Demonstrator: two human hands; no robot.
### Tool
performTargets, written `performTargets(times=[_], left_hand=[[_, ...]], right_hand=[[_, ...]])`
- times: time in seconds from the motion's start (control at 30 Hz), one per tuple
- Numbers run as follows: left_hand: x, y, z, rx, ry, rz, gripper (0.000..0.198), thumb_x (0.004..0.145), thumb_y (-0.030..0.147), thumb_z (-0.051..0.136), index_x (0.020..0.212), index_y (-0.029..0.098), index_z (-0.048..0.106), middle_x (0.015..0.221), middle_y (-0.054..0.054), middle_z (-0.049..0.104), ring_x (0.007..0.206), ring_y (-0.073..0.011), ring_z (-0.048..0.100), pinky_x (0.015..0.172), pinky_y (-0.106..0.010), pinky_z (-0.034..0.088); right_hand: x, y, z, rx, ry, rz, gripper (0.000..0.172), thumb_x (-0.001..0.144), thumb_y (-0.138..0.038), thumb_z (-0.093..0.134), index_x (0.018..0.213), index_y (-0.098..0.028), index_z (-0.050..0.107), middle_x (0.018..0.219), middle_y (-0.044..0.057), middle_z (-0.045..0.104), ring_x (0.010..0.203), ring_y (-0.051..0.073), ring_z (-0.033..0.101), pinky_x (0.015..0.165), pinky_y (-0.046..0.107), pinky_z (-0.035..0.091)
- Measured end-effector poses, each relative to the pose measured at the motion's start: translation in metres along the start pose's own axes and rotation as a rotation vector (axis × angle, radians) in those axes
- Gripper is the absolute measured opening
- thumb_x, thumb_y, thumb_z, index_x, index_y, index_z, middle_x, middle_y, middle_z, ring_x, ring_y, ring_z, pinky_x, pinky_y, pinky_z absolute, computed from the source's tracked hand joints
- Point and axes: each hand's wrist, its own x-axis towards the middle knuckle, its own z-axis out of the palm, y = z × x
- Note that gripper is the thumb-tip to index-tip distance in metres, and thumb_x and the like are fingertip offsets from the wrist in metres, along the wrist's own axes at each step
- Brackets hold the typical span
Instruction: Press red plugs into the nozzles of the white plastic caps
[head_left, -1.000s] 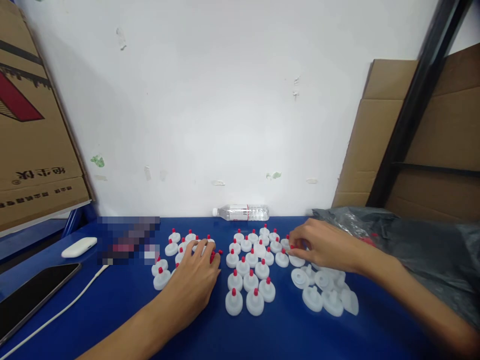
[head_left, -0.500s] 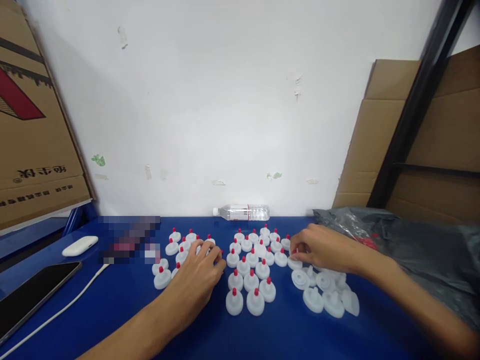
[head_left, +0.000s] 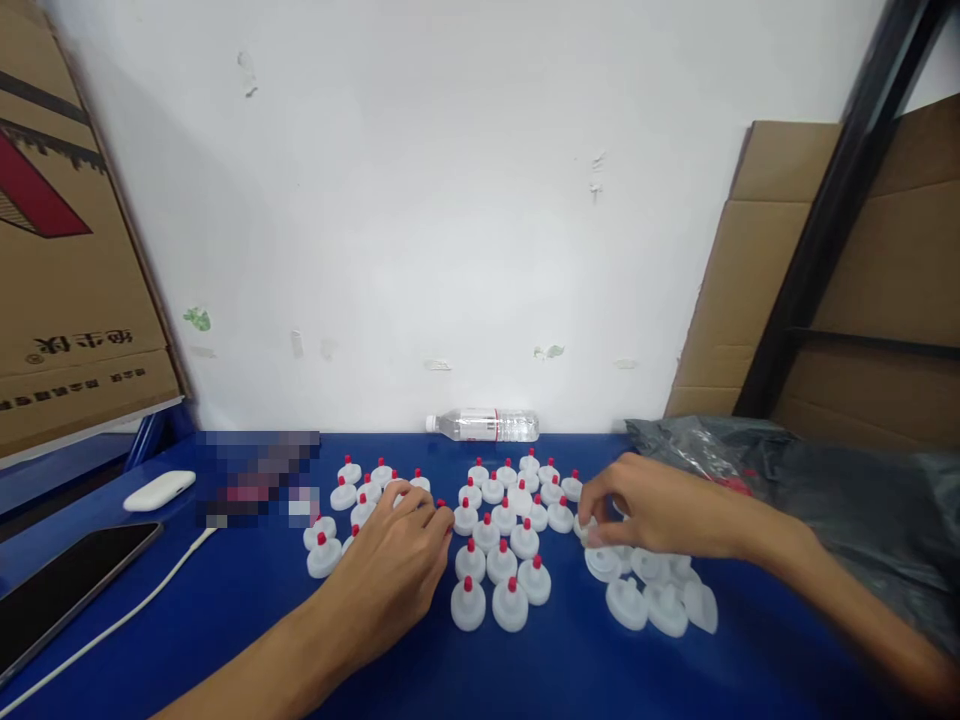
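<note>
My left hand (head_left: 409, 540) is closed, its fingers curled down among the left group of white plastic caps with red tips (head_left: 324, 556). Whatever lies under those fingers is hidden, though a red tip shows beside the fingertips. On the other side, my right hand (head_left: 637, 505) pinches a translucent white plastic cap (head_left: 583, 530) between thumb and fingers. Just below that hand lies a loose pile of caps without red tips (head_left: 627, 603), some tilted or overturned. Between my hands stands a middle group of upright red-tipped caps (head_left: 510, 605).
A clear plastic bottle (head_left: 487, 426) lies along the wall. To the left are a phone (head_left: 75, 590), a white earphone case (head_left: 160, 491) and a white cable (head_left: 120, 622). Dark plastic bags (head_left: 847, 500) and cardboard (head_left: 750, 290) occupy the right side.
My right hand has shifted slightly down over the pile of plain caps, thumb and fingers now around one at its upper left edge. The left hand has barely moved.
</note>
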Motion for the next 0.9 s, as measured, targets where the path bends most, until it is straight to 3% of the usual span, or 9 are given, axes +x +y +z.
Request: performTargets(times=[0.2, 0.37, 0.5, 0.73, 0.9], left_hand=[[0.001, -0.001, -0.001, -0.064, 0.145, 0.024, 0.024, 0.097, 0.006, 0.047, 0.099, 0.018, 0.067, 0.083, -0.005, 0.067, 0.083, -0.0228, 0.060, 0.086, -0.043, 0.046], [0.001, -0.002, -0.002, -0.109, 0.223, 0.011, 0.023, 0.097, 0.005, 0.049, 0.107, 0.018, 0.066, 0.086, -0.005, 0.068, 0.085, -0.0234, 0.058, 0.083, -0.042, 0.046], [-0.001, -0.002, -0.002, -0.189, 0.253, 0.033, 0.021, 0.098, 0.005, 0.050, 0.105, 0.019, 0.065, 0.088, -0.004, 0.068, 0.086, -0.0218, 0.060, 0.083, -0.040, 0.046], [0.000, 0.005, -0.006, -0.338, 0.297, 0.047, 0.018, 0.101, 0.009, 0.054, 0.110, 0.021, 0.064, 0.094, -0.003, 0.071, 0.086, -0.0194, 0.064, 0.084, -0.039, 0.046], [-0.002, 0.013, -0.010, -0.451, 0.312, 0.140, 0.029, 0.097, 0.001, 0.056, 0.118, 0.020, 0.062, 0.100, -0.003, 0.075, 0.094, -0.0169, 0.068, 0.092, -0.037, 0.046]], right_hand=[[-0.003, -0.007, 0.002, 0.069, -0.097, -0.036, 0.015, 0.086, -0.033, 0.070, 0.093, -0.027, 0.082, 0.091, 0.001, 0.079, 0.081, 0.021, 0.071, 0.067, 0.028, 0.048], [-0.003, -0.010, 0.000, 0.107, 0.063, -0.137, 0.019, 0.091, -0.027, 0.062, 0.103, -0.030, 0.076, 0.102, 0.000, 0.077, 0.094, 0.022, 0.069, 0.076, 0.030, 0.051], [0.003, -0.018, 0.007, 0.207, 0.175, -0.229, 0.024, 0.094, -0.017, 0.056, 0.105, -0.029, 0.073, 0.101, -0.002, 0.075, 0.089, 0.017, 0.068, 0.079, 0.028, 0.052], [0.015, -0.033, 0.029, 0.334, 0.299, -0.382, 0.028, 0.096, -0.011, 0.053, 0.111, -0.027, 0.072, 0.109, 0.000, 0.075, 0.095, 0.015, 0.069, 0.085, 0.028, 0.054], [0.017, -0.040, 0.045, 0.343, 0.343, -0.440, 0.028, 0.097, -0.011, 0.056, 0.113, -0.027, 0.071, 0.109, -0.001, 0.076, 0.096, 0.015, 0.070, 0.086, 0.029, 0.054]])
